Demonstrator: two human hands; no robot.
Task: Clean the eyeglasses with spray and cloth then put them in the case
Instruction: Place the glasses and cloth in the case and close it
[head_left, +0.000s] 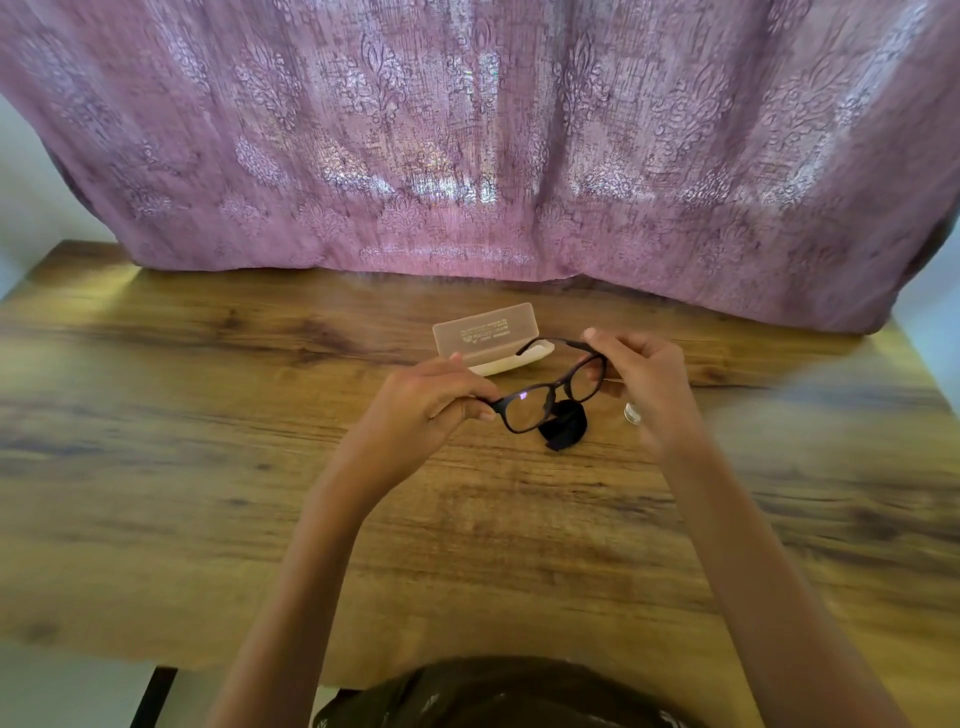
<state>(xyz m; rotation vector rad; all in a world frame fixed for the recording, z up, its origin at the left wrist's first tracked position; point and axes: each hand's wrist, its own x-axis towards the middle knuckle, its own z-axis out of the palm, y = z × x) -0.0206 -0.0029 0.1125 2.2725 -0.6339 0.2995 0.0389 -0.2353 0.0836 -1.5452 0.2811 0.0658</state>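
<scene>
— What do we have in our hands?
— We hold the eyeglasses (560, 385) between them, raised off the wooden table (208, 467). Our left hand (431, 400) pinches one end of the dark frame. Our right hand (644, 379) curls its fingers round the other end, where a temple arm runs from the fingertips toward the case.
— Where is the case?
— The case (493, 338) lies open just beyond both hands, lid up.
— And the cloth?
— The black cloth (563, 428) lies crumpled on the table below the glasses, nearer our right hand. A small clear object (632, 413) sits beside that hand's heel, and we cannot tell what it is.
</scene>
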